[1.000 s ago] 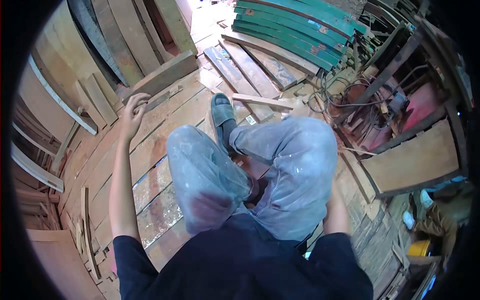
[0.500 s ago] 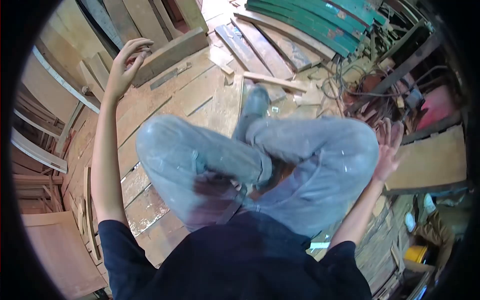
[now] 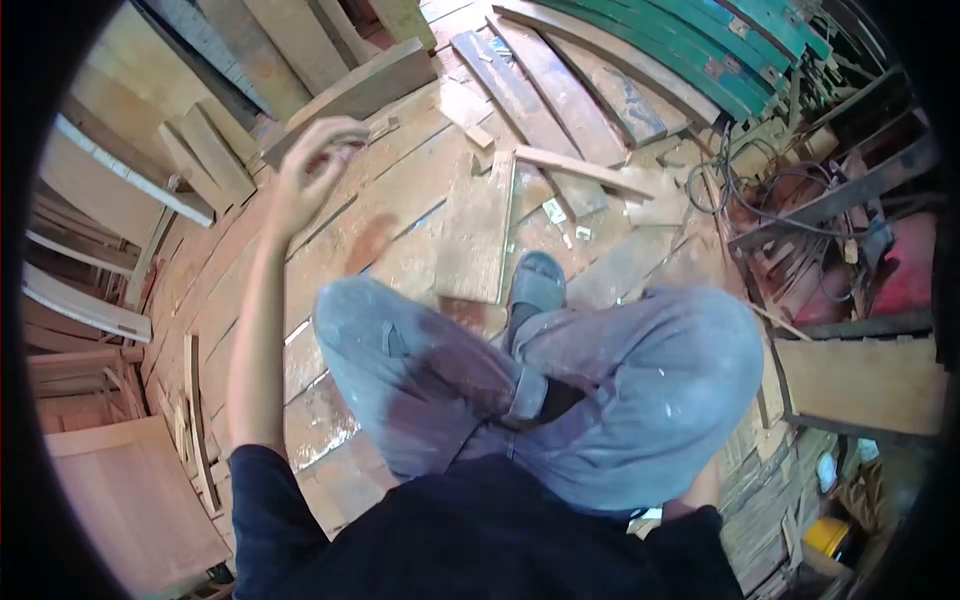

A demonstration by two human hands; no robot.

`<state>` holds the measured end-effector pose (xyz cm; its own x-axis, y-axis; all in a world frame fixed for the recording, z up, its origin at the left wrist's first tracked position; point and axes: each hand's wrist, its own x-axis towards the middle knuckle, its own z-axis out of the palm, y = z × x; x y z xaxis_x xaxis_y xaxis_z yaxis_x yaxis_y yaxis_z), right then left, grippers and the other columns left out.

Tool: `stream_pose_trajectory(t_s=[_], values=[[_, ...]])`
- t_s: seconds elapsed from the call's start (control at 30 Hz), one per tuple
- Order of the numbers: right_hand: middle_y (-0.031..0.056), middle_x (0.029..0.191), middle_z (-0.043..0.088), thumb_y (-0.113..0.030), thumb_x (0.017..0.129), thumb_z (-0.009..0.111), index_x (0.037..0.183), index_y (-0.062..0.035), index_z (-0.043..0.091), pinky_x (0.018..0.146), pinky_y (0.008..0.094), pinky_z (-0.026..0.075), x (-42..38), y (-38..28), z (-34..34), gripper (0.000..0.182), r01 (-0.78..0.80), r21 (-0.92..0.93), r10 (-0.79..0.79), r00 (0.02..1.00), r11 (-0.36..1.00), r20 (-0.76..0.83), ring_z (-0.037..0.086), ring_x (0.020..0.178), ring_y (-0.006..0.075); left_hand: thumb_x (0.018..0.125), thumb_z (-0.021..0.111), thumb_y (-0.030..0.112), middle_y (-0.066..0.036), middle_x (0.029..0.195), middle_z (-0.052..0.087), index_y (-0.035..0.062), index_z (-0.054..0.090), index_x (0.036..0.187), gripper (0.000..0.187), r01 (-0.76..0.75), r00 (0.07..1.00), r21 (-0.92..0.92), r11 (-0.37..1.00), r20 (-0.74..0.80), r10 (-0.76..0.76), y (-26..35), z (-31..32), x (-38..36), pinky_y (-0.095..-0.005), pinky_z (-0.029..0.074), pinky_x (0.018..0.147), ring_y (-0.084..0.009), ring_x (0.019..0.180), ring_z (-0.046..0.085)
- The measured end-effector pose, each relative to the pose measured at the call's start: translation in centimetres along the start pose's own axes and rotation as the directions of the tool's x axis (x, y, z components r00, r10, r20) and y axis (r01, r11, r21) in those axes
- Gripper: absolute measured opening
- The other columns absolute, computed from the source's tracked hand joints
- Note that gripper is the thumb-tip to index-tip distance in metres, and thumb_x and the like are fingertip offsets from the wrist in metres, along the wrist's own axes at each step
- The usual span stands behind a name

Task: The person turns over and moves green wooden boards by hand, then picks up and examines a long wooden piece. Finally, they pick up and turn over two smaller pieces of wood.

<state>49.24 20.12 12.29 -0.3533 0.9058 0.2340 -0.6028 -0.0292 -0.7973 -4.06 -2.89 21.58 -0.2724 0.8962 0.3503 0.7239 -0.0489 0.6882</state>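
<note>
My left hand [image 3: 318, 172] is raised over the plank floor at the upper left, its fingers curled and bent inward, and whether anything is between them is hidden. Nearest to it is a thick wooden beam [image 3: 365, 92] lying behind the fingers. My right hand is out of sight behind my bent right knee [image 3: 680, 370]; only a bit of forearm shows below it. Both legs, in dusty grey trousers, are folded in front of me, with one sandalled foot [image 3: 538, 282] on the floor.
Loose boards [image 3: 555, 90] and a thin strip [image 3: 585, 173] lie ahead. Green slats [image 3: 690, 45] stand at the upper right, near cables [image 3: 735, 185] and a metal frame [image 3: 850, 195]. Curved wooden pieces [image 3: 130, 165] line the left. A yellow object [image 3: 826, 536] is at the lower right.
My left hand has moved right and slightly down, its fingers more curled. My right hand has dropped out of view behind the knee. The view has shifted, and the sandalled foot appears lower.
</note>
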Motion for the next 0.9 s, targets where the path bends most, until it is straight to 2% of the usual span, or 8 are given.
stream_pose_trajectory(t_s=[0.1,0.2,0.27,0.37,0.53,0.6,0.73,0.9], values=[[0.0200,0.155,0.032,-0.068,0.093,0.037,0.157,-0.0206,0.014,0.118,0.0534,0.017,-0.1,1.3,1.8,0.083,-0.001,0.001,0.001,1.000,1.000,-0.009,0.029,0.143,0.0406,0.096,0.051,0.000,-0.011,0.126,0.054,-0.0017,0.062,0.117,0.024,0.066,0.998,-0.127,0.990,-0.002,-0.066,-3.7,3.7,1.0,-0.0313,0.047,0.094,-0.0191,0.111,0.058],[0.0204,0.155,0.031,-0.071,0.092,0.037,0.157,-0.0234,0.011,0.118,0.0551,0.015,0.4,1.9,3.3,0.085,0.017,0.028,-0.017,1.000,0.999,-0.011,0.028,0.143,0.0419,0.096,0.051,-0.001,-0.011,0.123,0.054,-0.0018,0.062,0.116,0.023,0.090,0.996,-0.103,0.991,0.036,-0.087,-5.5,6.0,1.3,-0.0317,0.047,0.095,-0.0192,0.111,0.057],[0.0207,0.155,0.031,-0.072,0.091,0.037,0.158,-0.0253,0.009,0.118,0.0563,0.014,0.9,1.3,4.0,0.086,0.035,0.065,-0.035,0.999,0.997,-0.008,0.027,0.143,0.0429,0.093,0.050,-0.002,-0.011,0.121,0.058,-0.0005,0.062,0.118,0.028,0.014,0.998,-0.072,0.997,0.056,-0.010,-6.1,6.1,0.9,-0.0307,0.049,0.089,-0.0184,0.107,0.060],[0.0210,0.156,0.031,-0.075,0.090,0.037,0.159,-0.0281,0.007,0.118,0.0580,0.012,0.0,1.0,4.7,0.089,0.049,0.122,-0.049,0.999,0.991,-0.004,0.027,0.143,0.0442,0.094,0.050,-0.001,-0.011,0.120,0.058,-0.0019,0.062,0.117,0.026,0.158,0.987,-0.214,0.964,0.038,-0.153,-7.9,6.0,-0.3,-0.0303,0.049,0.088,-0.0187,0.107,0.060],[0.0200,0.151,0.036,-0.068,0.091,0.042,0.155,-0.0238,0.017,0.116,0.0540,0.019,-6.8,4.2,6.7,0.082,-0.123,-0.141,0.132,0.990,0.982,0.055,0.033,0.139,0.0412,0.098,0.050,0.005,-0.010,0.118,0.058,-0.0027,0.062,0.117,0.023,0.230,0.969,-0.304,0.925,-0.017,-0.246,-8.6,7.3,0.8,-0.0298,0.048,0.086,-0.0185,0.104,0.061],[0.0196,0.149,0.038,-0.065,0.091,0.044,0.153,-0.0221,0.021,0.115,0.0524,0.022,-8.1,4.6,6.5,0.079,-0.222,-0.311,0.266,0.958,0.924,0.106,0.035,0.138,0.0400,0.099,0.050,0.006,-0.009,0.117,0.058,-0.0029,0.062,0.117,0.023,0.144,0.988,-0.266,0.953,-0.010,-0.152,-7.9,7.1,2.1,-0.0296,0.048,0.086,-0.0181,0.103,0.061],[0.0188,0.146,0.043,-0.059,0.092,0.048,0.150,-0.0187,0.029,0.113,0.0493,0.028,-6.0,4.5,2.8,0.073,-0.326,-0.670,0.561,0.811,0.667,0.165,0.039,0.135,0.0377,0.099,0.051,0.004,-0.009,0.115,0.057,-0.0033,0.062,0.116,0.021,0.153,0.988,-0.239,0.959,0.044,-0.147,-5.6,7.4,1.8,-0.0289,0.047,0.087,-0.0169,0.101,0.061],[0.0178,0.141,0.048,-0.052,0.093,0.053,0.146,-0.0145,0.039,0.110,0.0453,0.035,0.4,8.4,-2.8,0.067,-0.303,-0.897,0.886,0.431,0.322,0.173,0.045,0.131,0.0347,0.098,0.051,0.002,-0.007,0.111,0.058,-0.0031,0.061,0.116,0.021,0.149,0.981,-0.149,0.978,0.147,-0.127,-4.3,7.8,3.4,-0.0281,0.047,0.086,-0.0150,0.097,0.059]])
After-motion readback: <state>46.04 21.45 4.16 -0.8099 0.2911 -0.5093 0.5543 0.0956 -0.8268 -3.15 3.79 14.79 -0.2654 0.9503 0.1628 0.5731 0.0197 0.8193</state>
